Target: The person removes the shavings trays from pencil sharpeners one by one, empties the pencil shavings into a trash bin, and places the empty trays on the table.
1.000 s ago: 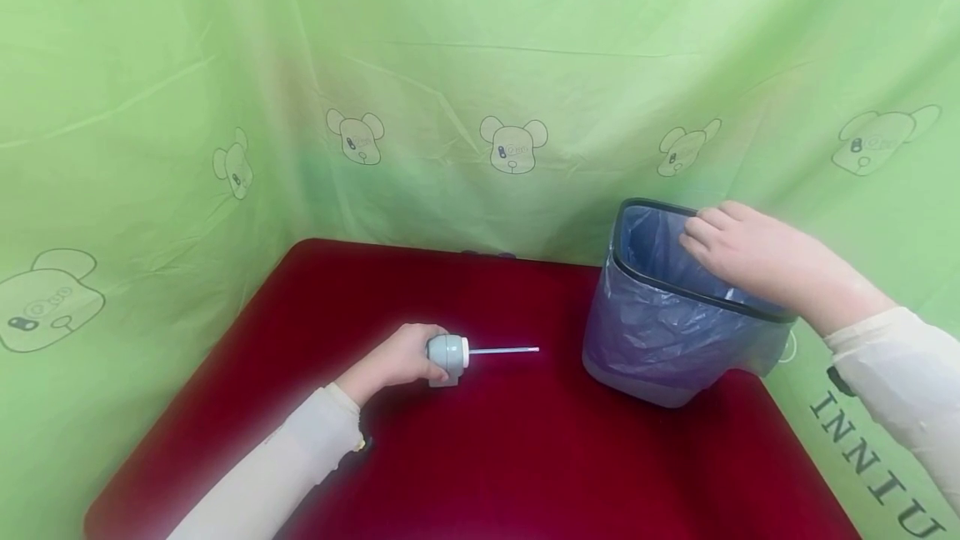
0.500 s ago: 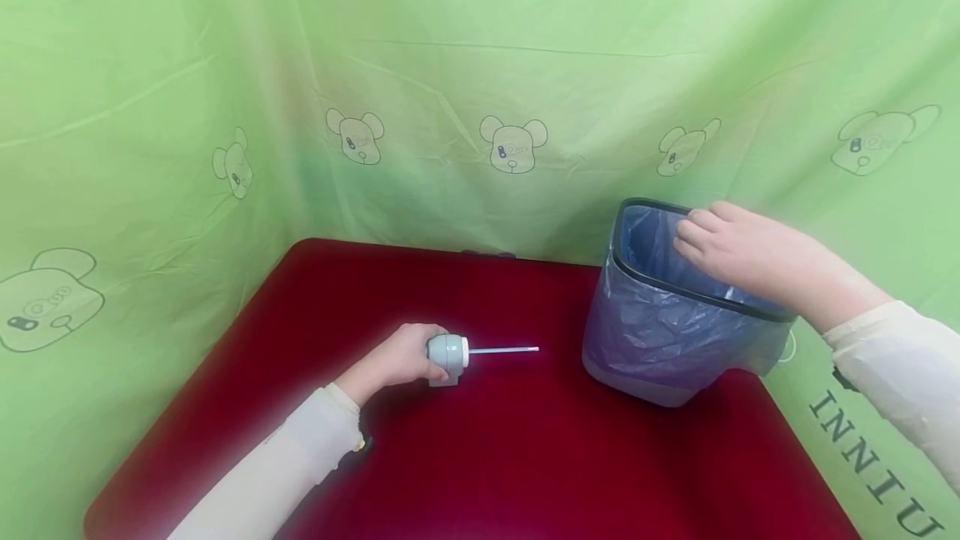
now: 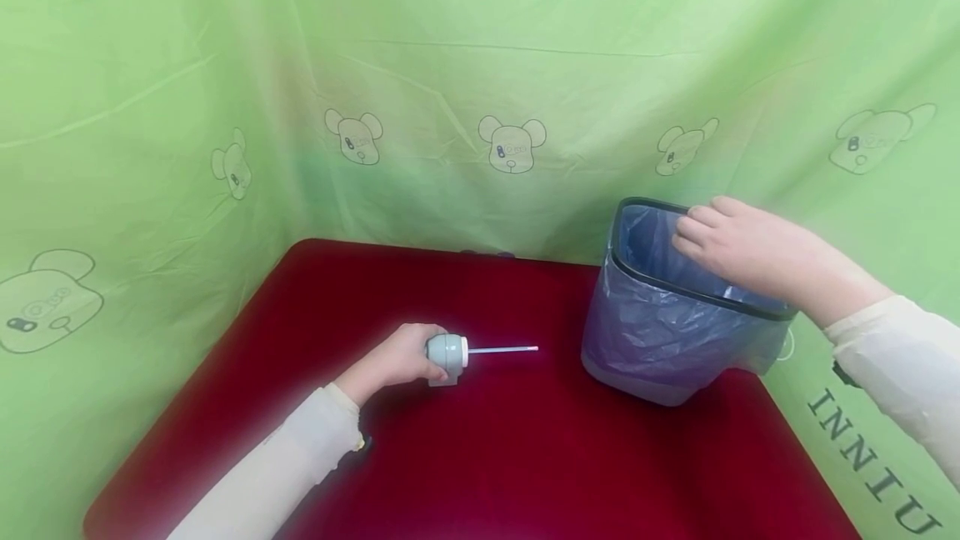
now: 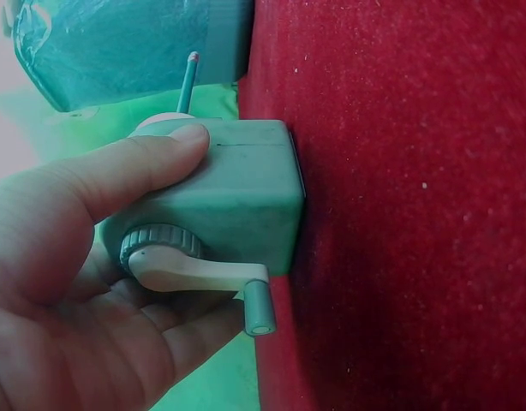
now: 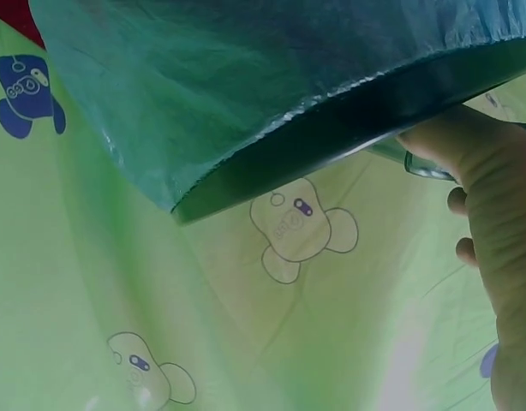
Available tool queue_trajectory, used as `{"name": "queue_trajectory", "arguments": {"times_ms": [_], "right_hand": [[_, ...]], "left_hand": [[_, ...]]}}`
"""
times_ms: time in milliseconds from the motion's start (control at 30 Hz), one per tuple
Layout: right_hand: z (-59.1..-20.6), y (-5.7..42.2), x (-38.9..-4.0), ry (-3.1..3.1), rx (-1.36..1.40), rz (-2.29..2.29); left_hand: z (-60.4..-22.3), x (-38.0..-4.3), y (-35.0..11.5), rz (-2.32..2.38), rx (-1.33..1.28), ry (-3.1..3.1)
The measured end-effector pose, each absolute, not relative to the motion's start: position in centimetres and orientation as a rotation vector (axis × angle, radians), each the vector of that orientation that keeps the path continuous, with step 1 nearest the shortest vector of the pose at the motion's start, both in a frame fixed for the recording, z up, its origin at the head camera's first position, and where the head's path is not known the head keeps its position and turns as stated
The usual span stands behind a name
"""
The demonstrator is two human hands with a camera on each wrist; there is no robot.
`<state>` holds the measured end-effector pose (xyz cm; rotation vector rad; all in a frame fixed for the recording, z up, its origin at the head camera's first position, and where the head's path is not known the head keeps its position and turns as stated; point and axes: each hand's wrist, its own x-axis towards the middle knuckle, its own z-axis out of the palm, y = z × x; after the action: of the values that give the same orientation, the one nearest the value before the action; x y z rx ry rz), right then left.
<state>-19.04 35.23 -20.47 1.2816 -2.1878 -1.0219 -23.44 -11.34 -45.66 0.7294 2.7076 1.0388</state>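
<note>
My left hand (image 3: 405,355) grips a blue-green crank pencil sharpener (image 4: 237,171) round its body, thumb along one side and fingers on the other. Its base is right at the red tabletop. The crank handle (image 4: 203,270) shows in the left wrist view, untouched by the thumb. From the sharpener's front a blue pencil (image 3: 502,349) sticks out toward the bin. Over the mouth of the lined trash bin (image 3: 645,336), my right hand (image 3: 738,242) is held with curled fingers. In the right wrist view it holds a clear plastic piece (image 5: 430,167), mostly hidden by the bin's rim.
The bin stands at the right rear of the red-covered table (image 3: 487,457), with a bluish plastic bag inside and folded over its sides. A dark band (image 3: 693,294) rings its mouth. Green curtains (image 3: 450,40) with bear prints close in the back and sides.
My right hand has shifted very slightly left and up over the bin. The left hand, sharpener and pencil stay where they were.
</note>
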Motion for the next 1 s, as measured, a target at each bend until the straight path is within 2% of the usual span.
{"name": "queue_trajectory", "arguments": {"times_ms": [1000], "right_hand": [[-21.4,35.68,-19.36,-2.241,1.146,-0.717]], "left_hand": [[-45.69,-23.27,-11.29,1.054,0.712,2.714]]}}
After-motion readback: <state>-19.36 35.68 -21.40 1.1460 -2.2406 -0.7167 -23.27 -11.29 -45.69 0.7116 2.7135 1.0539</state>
